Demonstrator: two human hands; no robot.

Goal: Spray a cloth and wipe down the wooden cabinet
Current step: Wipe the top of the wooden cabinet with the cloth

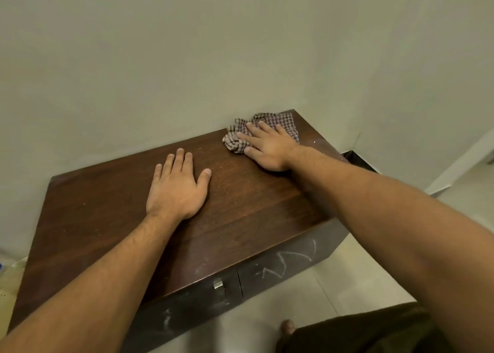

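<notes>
A dark wooden cabinet [107, 213] stands against the wall, its top dusty with pale specks. A crumpled checked cloth [287, 125] lies at the far right corner of the top. My right hand [268, 146] presses flat on the cloth with straight, spread fingers. My left hand [177, 187] rests palm down on the bare wood near the middle, fingers straight. No spray bottle is in view.
The cabinet front has two drawers with a metal handle [218, 285] and white scribbles [291, 261]. Walls close in behind and to the right. Pale tiled floor [347, 280] lies in front, with my foot [287, 327] on it. Some blurred items sit at the left edge [8, 272].
</notes>
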